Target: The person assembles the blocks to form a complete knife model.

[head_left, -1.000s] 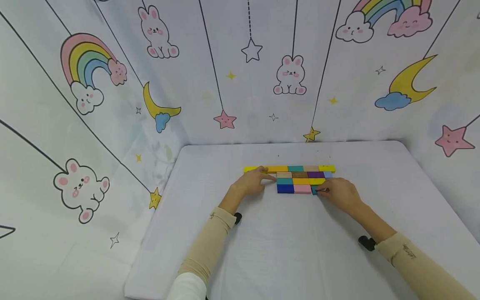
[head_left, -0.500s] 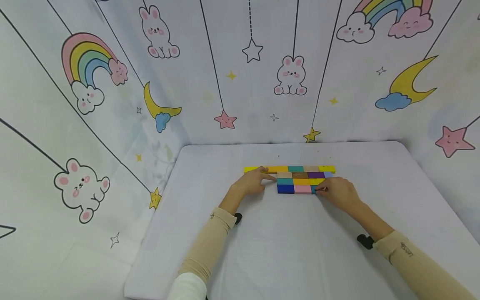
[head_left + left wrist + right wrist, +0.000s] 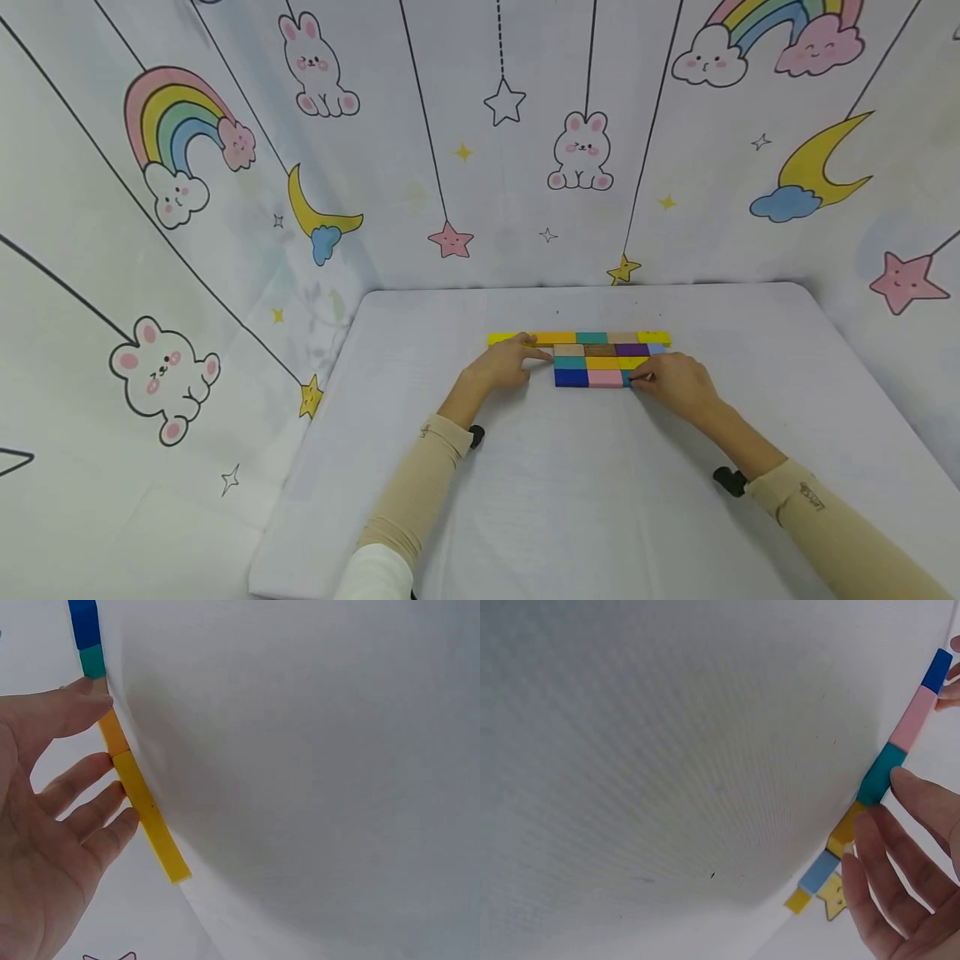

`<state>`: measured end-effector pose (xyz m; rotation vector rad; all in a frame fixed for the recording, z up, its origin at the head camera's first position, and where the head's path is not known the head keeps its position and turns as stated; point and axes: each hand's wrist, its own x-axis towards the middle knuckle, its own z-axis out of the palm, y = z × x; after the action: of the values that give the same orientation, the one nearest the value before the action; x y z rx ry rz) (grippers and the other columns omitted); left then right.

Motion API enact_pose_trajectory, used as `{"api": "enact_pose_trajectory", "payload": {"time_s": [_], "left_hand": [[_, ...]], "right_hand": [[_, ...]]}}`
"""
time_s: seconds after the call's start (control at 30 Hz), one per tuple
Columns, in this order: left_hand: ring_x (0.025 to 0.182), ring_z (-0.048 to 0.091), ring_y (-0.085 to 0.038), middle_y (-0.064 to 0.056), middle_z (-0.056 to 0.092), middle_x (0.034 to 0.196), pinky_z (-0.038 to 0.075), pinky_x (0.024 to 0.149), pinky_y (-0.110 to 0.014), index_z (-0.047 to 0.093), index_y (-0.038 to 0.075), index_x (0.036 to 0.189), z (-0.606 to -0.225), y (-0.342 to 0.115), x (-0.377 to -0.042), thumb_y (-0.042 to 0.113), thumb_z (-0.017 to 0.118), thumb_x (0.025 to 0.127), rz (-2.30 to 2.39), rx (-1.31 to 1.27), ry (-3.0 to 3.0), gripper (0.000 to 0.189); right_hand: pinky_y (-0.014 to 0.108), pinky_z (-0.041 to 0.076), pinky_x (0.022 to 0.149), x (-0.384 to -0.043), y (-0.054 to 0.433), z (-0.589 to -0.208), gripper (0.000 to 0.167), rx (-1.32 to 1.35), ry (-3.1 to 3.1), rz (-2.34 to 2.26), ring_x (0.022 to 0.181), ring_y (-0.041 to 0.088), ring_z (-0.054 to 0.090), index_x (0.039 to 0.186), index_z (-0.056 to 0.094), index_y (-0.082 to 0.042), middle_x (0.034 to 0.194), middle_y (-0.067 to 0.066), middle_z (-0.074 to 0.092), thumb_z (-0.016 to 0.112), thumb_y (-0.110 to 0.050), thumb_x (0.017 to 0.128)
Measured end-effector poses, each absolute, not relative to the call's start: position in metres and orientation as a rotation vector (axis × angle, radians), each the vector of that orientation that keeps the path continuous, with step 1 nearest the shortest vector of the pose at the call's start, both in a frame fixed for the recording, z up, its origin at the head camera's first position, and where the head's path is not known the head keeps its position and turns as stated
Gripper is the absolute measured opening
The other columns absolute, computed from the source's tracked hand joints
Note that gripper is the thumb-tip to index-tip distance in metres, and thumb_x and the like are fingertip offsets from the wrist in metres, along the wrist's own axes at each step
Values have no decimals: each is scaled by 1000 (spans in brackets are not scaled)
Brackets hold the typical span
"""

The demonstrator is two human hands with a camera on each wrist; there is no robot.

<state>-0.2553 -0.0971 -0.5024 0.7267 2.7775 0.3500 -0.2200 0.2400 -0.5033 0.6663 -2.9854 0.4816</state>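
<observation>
Several coloured blocks lie flat in stacked rows near the table's far side in the head view. The nearest row holds a dark blue block [image 3: 572, 378], a pink block [image 3: 605, 378] and a teal block [image 3: 627, 379]. My right hand [image 3: 684, 385] pinches that teal block, its thumb against it in the right wrist view, and hides part of it. My left hand [image 3: 502, 365] touches the left side of the rows with extended fingers. In the left wrist view its fingertips lie along a yellow block [image 3: 151, 817] in the longest, farthest row.
A white-covered table [image 3: 555, 500] reaches to a white backdrop [image 3: 405, 125] printed with rabbits, stars and rainbows. Both forearms come in from the near side, and a small black device [image 3: 729, 481] sits at the right wrist.
The teal block under my right hand has shifted slightly left and straightened, closing the gap to the pink block. My left hand has stayed in place.
</observation>
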Motion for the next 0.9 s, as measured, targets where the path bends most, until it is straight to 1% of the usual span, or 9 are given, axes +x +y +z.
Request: {"api": "enact_pose_trajectory", "payload": {"time_s": [0.2,0.33,0.47,0.63,0.77,0.9], "left_hand": [[147,44,-30,-9,39,165,42,119,-47,62,34,147,-499,-97,-257,9,59,102,411,719,2768,52],[147,45,-28,-8,41,163,41,120,-46,55,32,153,-499,-99,-259,10,56,105,470,698,2776,53],[147,45,-24,-4,42,162,40,121,-43,45,31,160,-501,-102,-261,12,55,107,528,691,2793,58],[148,44,-24,-5,39,164,40,121,-42,34,28,165,-505,-104,-264,15,58,106,568,672,2801,65],[149,42,-25,-7,36,166,38,122,-42,30,25,166,-507,-105,-267,17,58,106,577,639,2797,66],[150,41,-24,-7,34,167,37,123,-40,28,24,166,-508,-107,-268,19,58,106,573,624,2799,67]], "right_hand": [[28,55,57,-218,240,-499,18,659,-2990,507,71,16,63,103,85,-10,83,1,76,86,-17,87],[26,53,55,-219,241,-499,17,635,-2984,533,69,15,61,103,85,-10,80,-1,75,86,-18,88],[24,52,53,-221,242,-499,16,618,-2970,535,68,15,61,102,85,-11,78,-2,74,85,-20,89],[25,48,49,-220,243,-496,18,595,-2952,544,64,15,58,102,85,-9,73,-2,70,85,-21,89],[26,47,47,-219,243,-492,21,568,-2952,562,61,14,56,103,84,-7,70,-2,68,84,-23,90],[26,47,47,-219,244,-490,24,546,-2956,569,62,15,57,105,84,-6,72,1,69,83,-25,91]]}}
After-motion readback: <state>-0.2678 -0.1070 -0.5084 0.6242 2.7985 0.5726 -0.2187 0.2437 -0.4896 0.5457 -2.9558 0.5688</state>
